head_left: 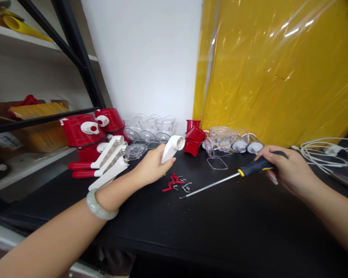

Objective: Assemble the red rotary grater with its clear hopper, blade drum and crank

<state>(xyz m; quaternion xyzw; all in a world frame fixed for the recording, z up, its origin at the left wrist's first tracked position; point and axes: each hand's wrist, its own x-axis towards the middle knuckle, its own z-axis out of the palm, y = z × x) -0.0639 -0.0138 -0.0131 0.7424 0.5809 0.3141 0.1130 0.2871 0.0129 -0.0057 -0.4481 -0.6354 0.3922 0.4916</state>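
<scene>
My left hand [155, 164] is closed around a white plastic handle piece [173, 148], its round socket end facing up and to the right. In my right hand [287, 168] is a long screwdriver [211, 185] with a black and yellow grip. Its metal shaft points left and down, with the tip just by the small screws [186, 188] on the black tabletop. Several small red plastic parts [174, 180] lie among those screws, below my left hand. White crank arms with red grips [84, 166] lie to the left of my left hand.
Red housings [81, 131] are stacked at the back left. Clear plastic cups [150, 125] line the wall, with red square funnels [193, 139] and more clear parts [223, 139] beside them. White cables [327, 154] coil at the right. A black-framed shelf [75, 46] stands left.
</scene>
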